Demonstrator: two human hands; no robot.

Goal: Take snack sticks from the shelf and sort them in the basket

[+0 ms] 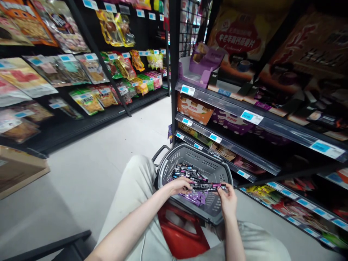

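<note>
Between my two hands, above a grey plastic shopping basket (194,150), I hold several slim black stick packets (205,186) with pink and white print. My left hand (181,185) grips their left end, fingers closed. At the right end, my right hand (227,197) pinches them between thumb and fingers. More black stick packets (187,173) lie loose in the basket, beyond my left hand. Some shiny purple packets (194,198) rest on the basket floor, partly hidden beneath the held sticks. The basket sits between my knees, over a red plastic object (179,232).
To the right, store shelves (231,105) carry a purple display box (195,72), large bags and cartons. Snack packets hang on the black rack (89,50) at left. A cardboard box (21,170) stands on the pale floor (89,156). A black metal frame (49,250) is at lower left.
</note>
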